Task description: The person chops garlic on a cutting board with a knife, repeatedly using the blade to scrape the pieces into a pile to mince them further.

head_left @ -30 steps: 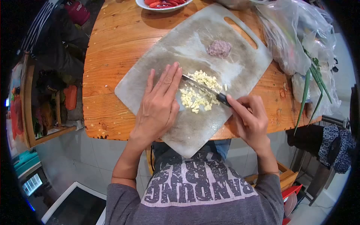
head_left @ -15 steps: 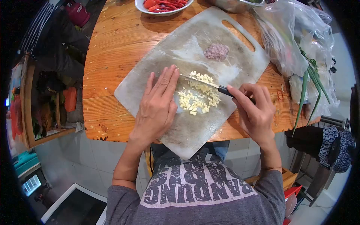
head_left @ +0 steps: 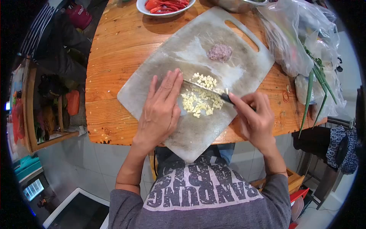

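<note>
The grey T-shirt (head_left: 200,215) bears large block lettering (head_left: 204,192)

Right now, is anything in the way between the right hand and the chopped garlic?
Nothing visible beyond the knife that the right hand itself holds, its blade running across the chopped garlic. The left hand is beside the pile, near the blade's tip.

Pale yellow pieces (head_left: 196,107), black knife handle (head_left: 227,99), mottled grey board (head_left: 160,57), pinkish-purple mound (head_left: 220,52), red peppers (head_left: 164,6)
</note>
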